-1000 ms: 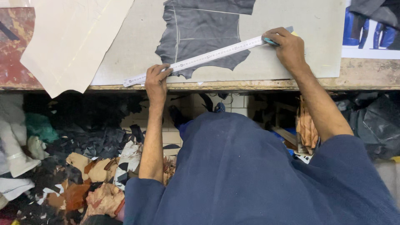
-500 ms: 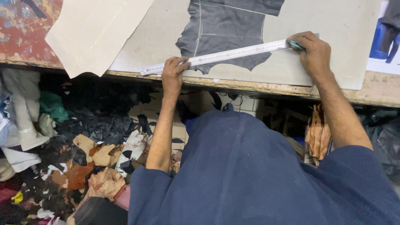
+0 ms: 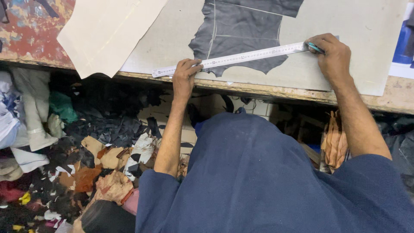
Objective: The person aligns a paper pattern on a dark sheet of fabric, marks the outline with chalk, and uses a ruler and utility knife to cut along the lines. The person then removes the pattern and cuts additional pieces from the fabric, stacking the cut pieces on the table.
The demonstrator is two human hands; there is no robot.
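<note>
A leather-cutting workshop: a worn wooden table (image 3: 401, 97) carries a grey cutting board (image 3: 345, 64), a dark grey leather hide (image 3: 241, 30) and a cream leather sheet (image 3: 108, 30), while heaped leather offcuts (black, tan, white) (image 3: 99, 159) litter the floor below.

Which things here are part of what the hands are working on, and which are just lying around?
In use:
- left hand pressing the steel ruler
- right hand with a teal pen at the ruler's far end
- dark grey leather piece under the ruler
- grey board

Lying about:
- cream leather sheet
- leather scraps on the floor
</note>
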